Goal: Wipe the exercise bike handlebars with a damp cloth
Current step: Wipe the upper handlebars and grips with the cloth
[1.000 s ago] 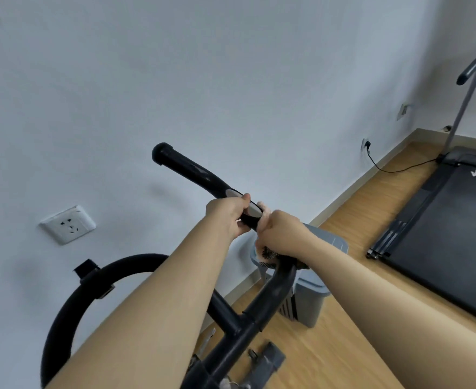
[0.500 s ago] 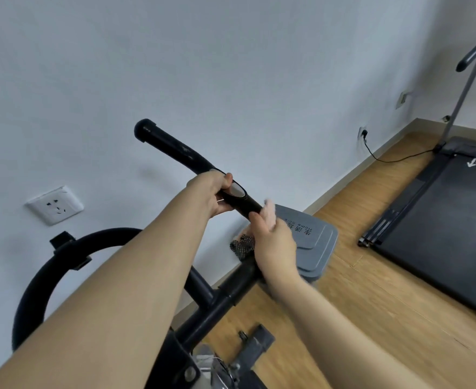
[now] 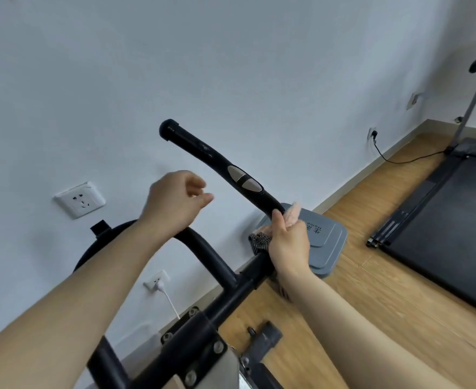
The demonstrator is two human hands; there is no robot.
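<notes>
Head view: right hand (image 3: 288, 242) clamps cloth (image 3: 262, 240) around black handlebar (image 3: 217, 161); left hand (image 3: 175, 203) loosely curled, empty, beside it. One grey bin (image 3: 326, 248), one treadmill (image 3: 450, 209), four wall sockets.

The scene is being viewed from a single head-worn camera, close above the handlebar (image 3: 220, 167), tilted downward toward 12 o'clock.
</notes>
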